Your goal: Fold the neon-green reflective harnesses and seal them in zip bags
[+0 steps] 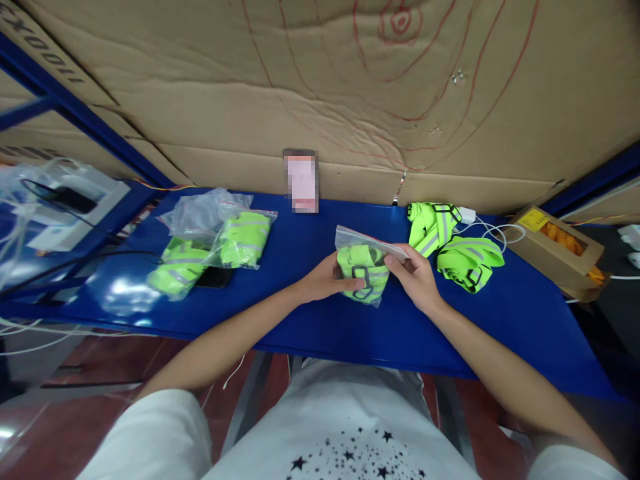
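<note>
Blue table [300, 327]: beneath both hands.
Bagged straps [245, 240]: two packs, well left of the left fingers.
Loose straps [473, 250]: two bundles, beyond and right of the right fingers.
Left hand [325, 279]: fingers holding the clear bag's left side, thumb across its front.
Right hand [419, 279]: thumb and fingers pinching its upper right corner, nearer the mouth edge.
Clear bag [350, 237]: between both hands, green strap [377, 285] inside; mouth edge slants down toward the right fingers.
Buckle [355, 272]: beside the left thumb.

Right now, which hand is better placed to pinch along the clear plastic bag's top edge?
Probably the right hand: its grip is at the top corner of the clear plastic bag, while the left hand holds the bag's lower side.
</note>
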### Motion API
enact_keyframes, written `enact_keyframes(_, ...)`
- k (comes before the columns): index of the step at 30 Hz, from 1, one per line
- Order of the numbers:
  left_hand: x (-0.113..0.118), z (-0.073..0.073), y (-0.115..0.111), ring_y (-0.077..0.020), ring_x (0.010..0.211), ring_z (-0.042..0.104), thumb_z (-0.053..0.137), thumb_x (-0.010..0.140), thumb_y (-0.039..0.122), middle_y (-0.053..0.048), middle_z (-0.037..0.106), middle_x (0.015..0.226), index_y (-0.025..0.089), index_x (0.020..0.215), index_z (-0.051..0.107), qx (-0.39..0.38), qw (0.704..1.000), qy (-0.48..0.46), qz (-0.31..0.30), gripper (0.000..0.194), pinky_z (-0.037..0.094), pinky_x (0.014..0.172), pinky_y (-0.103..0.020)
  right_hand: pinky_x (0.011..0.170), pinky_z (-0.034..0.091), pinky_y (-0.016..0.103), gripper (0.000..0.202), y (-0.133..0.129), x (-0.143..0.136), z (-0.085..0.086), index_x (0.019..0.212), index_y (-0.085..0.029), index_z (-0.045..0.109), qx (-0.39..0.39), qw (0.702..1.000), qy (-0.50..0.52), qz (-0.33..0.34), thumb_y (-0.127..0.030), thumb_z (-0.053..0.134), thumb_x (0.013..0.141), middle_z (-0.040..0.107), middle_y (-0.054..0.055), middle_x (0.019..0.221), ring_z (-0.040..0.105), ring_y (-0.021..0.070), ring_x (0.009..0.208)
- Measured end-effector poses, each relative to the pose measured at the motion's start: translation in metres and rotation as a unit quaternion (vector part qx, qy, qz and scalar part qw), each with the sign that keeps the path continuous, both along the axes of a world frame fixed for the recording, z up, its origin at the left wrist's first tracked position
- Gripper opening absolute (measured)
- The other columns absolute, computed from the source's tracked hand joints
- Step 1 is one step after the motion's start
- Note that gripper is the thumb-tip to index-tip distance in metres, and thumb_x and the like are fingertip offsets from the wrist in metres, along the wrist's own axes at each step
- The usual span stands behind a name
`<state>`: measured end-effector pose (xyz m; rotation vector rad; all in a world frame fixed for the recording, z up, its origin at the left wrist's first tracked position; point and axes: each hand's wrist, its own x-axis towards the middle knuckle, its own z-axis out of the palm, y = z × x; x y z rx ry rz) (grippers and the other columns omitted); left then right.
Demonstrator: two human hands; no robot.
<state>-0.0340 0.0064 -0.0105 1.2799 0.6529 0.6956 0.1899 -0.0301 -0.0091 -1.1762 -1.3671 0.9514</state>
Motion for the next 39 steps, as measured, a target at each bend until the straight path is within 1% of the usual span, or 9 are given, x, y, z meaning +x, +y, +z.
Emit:
enact_keyframes(5,-0.002,0.002,-0.003,-0.0243,0.101,0.071,0.091,0.069,0.040,-0.011,0.074,0.113,0.015,0.121,0.064,0.006,1.000,0.006,0.006,0.063,0.056,0.090,-0.035,0.074,0.054,0.031,0.026,-0.005,0.004,0.007,0.101,-0.023,0.068,0.051,0.996,-0.057,0.051,-0.047,0.069,0.091,0.069,0.006,0.105,0.064,0.0189,0.087)
enact_keyframes(13,0.002,0.000,-0.005,-0.0187,0.081,0.071,0.089,0.072,0.039,-0.007,0.076,0.097,0.014,0.107,0.069,-0.039,0.998,0.018,0.036,0.047,0.057,0.078,-0.030,0.064,0.047,0.028,0.030,-0.001,0.003,-0.011,0.083,-0.021,0.067,0.061,0.988,-0.131,0.060,-0.049,0.065,0.093,0.063,0.001,0.078,0.055,0.0144,0.068)
enact_keyframes(19,-0.004,0.013,0.003,-0.0215,0.094,0.071,0.090,0.070,0.038,-0.010,0.075,0.108,0.014,0.113,0.066,-0.040,0.998,0.015,0.055,0.055,0.056,0.087,-0.032,0.068,0.055,0.031,0.037,-0.001,0.001,-0.009,0.114,-0.024,0.064,0.018,0.998,-0.010,0.066,-0.055,0.060,0.095,0.064,0.003,0.094,0.062,0.0160,0.074)
enact_keyframes(22,-0.014,0.026,0.009,-0.0220,0.096,0.070,0.091,0.068,0.038,-0.009,0.072,0.111,0.016,0.120,0.061,-0.009,0.995,0.040,0.095,0.064,0.056,0.084,-0.031,0.070,0.057,0.032,0.041,-0.002,0.000,-0.011,0.122,-0.025,0.061,0.002,0.997,-0.004,0.083,-0.056,0.058,0.096,0.065,0.003,0.094,0.064,0.0173,0.078)
enact_keyframes(24,-0.022,0.035,0.011,-0.0219,0.096,0.069,0.092,0.067,0.038,-0.008,0.071,0.112,0.017,0.124,0.057,0.026,0.991,0.059,0.121,0.070,0.056,0.082,-0.031,0.070,0.058,0.031,0.040,-0.003,0.000,-0.013,0.126,-0.025,0.059,-0.001,0.995,-0.016,0.094,-0.053,0.059,0.097,0.066,0.006,0.106,0.066,0.0178,0.086)
enact_keyframes(28,-0.048,0.053,0.007,-0.0209,0.094,0.067,0.089,0.069,0.040,-0.006,0.069,0.106,0.018,0.118,0.059,0.132,0.968,0.100,0.188,0.062,0.054,0.082,-0.030,0.071,0.058,0.030,0.043,-0.005,-0.002,-0.016,0.135,-0.026,0.057,0.005,0.992,-0.067,0.108,-0.048,0.058,0.099,0.064,0.010,0.120,0.065,0.0172,0.093)
enact_keyframes(33,-0.106,0.070,0.005,-0.0202,0.087,0.064,0.082,0.075,0.042,-0.005,0.065,0.100,0.020,0.118,0.056,0.195,0.898,0.197,0.342,0.055,0.052,0.074,-0.030,0.074,0.058,0.031,0.040,-0.005,-0.004,-0.020,0.134,-0.026,0.057,0.008,0.987,-0.110,0.119,-0.046,0.056,0.100,0.064,0.010,0.121,0.065,0.0167,0.091)
enact_keyframes(37,-0.161,0.076,0.026,-0.0149,0.084,0.058,0.079,0.073,0.027,-0.001,0.058,0.100,0.020,0.124,0.040,0.256,0.811,0.251,0.462,0.065,0.050,0.074,-0.028,0.076,0.057,0.032,0.037,-0.005,-0.006,-0.023,0.132,-0.026,0.058,0.027,0.980,-0.148,0.128,-0.044,0.055,0.100,0.064,0.010,0.123,0.066,0.0166,0.092)
enact_keyframes(39,-0.187,0.075,0.043,-0.0116,0.076,0.055,0.076,0.074,0.022,0.002,0.055,0.095,0.020,0.126,0.033,0.236,0.802,0.253,0.487,0.068,0.049,0.070,-0.026,0.074,0.056,0.031,0.036,-0.004,-0.007,-0.023,0.131,-0.025,0.058,0.027,0.979,-0.157,0.131,-0.043,0.055,0.100,0.064,0.010,0.123,0.066,0.0167,0.091)
